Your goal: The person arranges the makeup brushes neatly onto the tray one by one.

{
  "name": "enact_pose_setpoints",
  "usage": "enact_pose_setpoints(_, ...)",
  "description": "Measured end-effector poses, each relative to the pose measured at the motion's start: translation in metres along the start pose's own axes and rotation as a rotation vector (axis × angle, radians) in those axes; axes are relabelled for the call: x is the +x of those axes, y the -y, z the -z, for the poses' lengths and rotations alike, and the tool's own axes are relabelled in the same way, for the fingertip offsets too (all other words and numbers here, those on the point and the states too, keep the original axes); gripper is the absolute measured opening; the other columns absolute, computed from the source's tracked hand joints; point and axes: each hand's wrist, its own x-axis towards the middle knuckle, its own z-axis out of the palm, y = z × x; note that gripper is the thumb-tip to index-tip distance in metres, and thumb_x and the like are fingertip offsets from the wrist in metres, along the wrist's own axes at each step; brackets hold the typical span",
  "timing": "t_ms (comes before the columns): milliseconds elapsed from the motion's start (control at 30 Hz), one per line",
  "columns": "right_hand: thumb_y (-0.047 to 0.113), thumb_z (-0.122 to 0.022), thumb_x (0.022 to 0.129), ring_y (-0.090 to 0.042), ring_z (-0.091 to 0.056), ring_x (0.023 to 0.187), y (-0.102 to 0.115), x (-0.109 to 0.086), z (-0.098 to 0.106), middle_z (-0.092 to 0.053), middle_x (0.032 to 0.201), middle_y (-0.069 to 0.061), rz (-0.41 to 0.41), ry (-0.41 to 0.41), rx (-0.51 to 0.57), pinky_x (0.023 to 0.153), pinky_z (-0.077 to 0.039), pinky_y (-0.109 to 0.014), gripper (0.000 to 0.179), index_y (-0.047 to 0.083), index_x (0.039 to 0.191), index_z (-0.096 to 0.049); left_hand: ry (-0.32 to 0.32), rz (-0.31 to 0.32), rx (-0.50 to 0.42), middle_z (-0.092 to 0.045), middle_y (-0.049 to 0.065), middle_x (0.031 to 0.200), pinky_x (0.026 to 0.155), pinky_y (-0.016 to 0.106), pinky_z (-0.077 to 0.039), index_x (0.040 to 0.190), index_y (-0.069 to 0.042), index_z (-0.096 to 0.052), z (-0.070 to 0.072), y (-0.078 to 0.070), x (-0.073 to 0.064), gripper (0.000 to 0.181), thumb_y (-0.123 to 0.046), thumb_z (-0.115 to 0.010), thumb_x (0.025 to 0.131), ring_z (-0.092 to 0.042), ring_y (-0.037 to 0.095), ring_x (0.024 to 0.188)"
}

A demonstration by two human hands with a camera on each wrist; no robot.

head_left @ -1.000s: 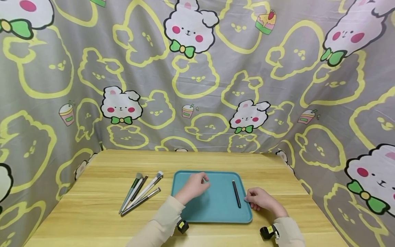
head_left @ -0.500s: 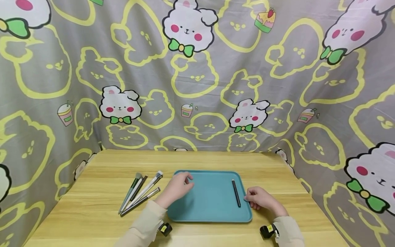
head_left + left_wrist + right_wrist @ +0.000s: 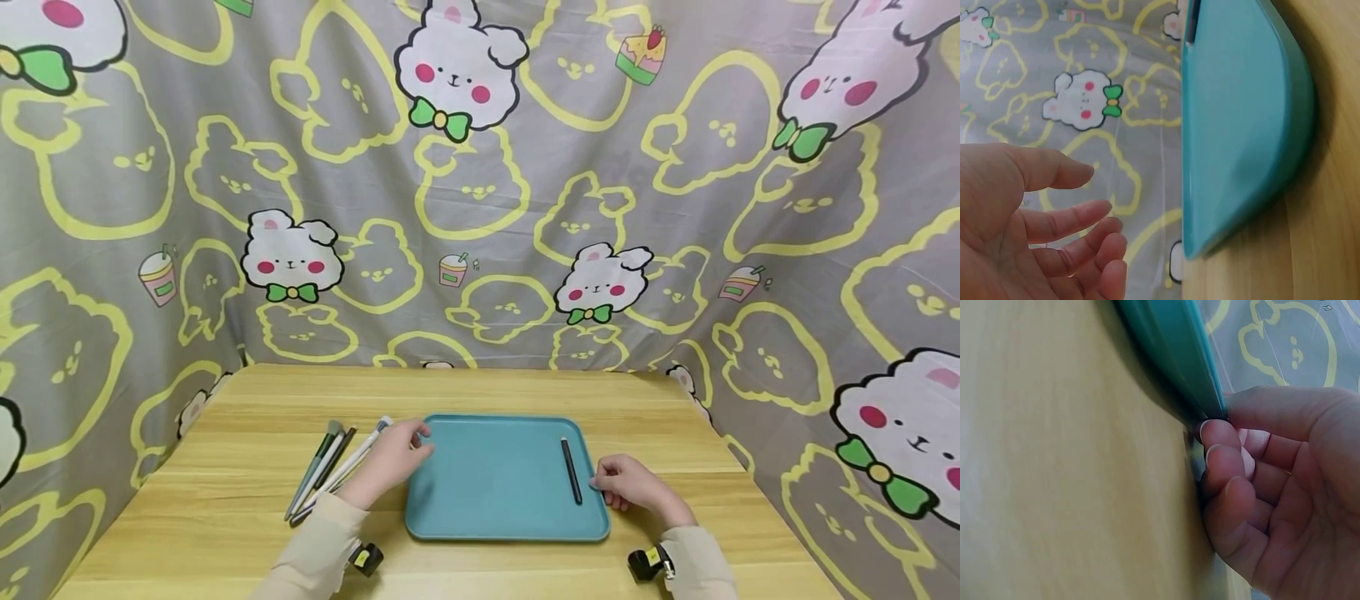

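Teal tray (image 3: 495,483) lies on the tabletop (image 3: 487,575), its right rim pinched between the thumb and bent fingers of the right grip (image 3: 626,483); a black stick (image 3: 572,472) rests on it near that side. The left grip (image 3: 390,462) holds nothing, fingers loosely bent, and hangs between the tray's left end and the brushes (image 3: 334,460), hiding part of them. The step looks like steadying the tray while the left arm works beside it. Doing that well calls for a light, level pinch, since tipping the rim could set the stick rolling, and for keeping the left sleeve (image 3: 315,546) clear of the fanned handles. Compared with a second ago, the left grip has moved from over the tray toward the brushes; the right pinch and the stick look unchanged.
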Motion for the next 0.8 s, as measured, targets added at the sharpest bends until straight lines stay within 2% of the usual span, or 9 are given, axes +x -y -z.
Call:
enact_pose_setpoints(267,0.017,-0.062,0.094,-0.013,-0.049,0.052,0.0,0.0,0.0,-0.054,0.062,-0.002,0.0,-0.004,0.0,0.045,-0.044,-0.027,0.027,-0.002,0.076,-0.054,0.008,0.081,0.028,-0.065,0.009,0.091,0.069,0.036,-0.05,0.11,-0.005,-0.067,0.016,0.016,-0.01,0.024,-0.015,-0.068,0.087,-0.06,0.019,0.081)
enact_pose_setpoints(533,0.017,-0.061,0.094,-0.013,-0.049,0.052,-0.001,0.0,0.0,-0.054,0.062,-0.001,-0.012,0.009,0.011,0.046,-0.044,-0.026,0.028,-0.002,0.076,-0.054,0.018,0.098,0.077,-0.068,0.017,0.101,0.074,0.041,-0.052,0.113,-0.002,-0.066,0.03,0.029,-0.019,0.03,-0.013,-0.071,0.085,-0.064,0.026,0.089)
enact_pose_setpoints(800,0.017,-0.061,0.094,-0.013,-0.049,0.052,-0.001,0.001,0.0,-0.054,0.062,-0.001,-0.014,0.008,0.011,0.046,-0.043,-0.026,0.028,-0.002,0.076,-0.053,0.073,0.113,0.129,-0.065,0.013,0.09,0.065,0.035,-0.046,0.11,0.0,-0.066,0.04,0.045,-0.022,0.029,-0.014,-0.072,0.085,-0.055,0.018,0.074)
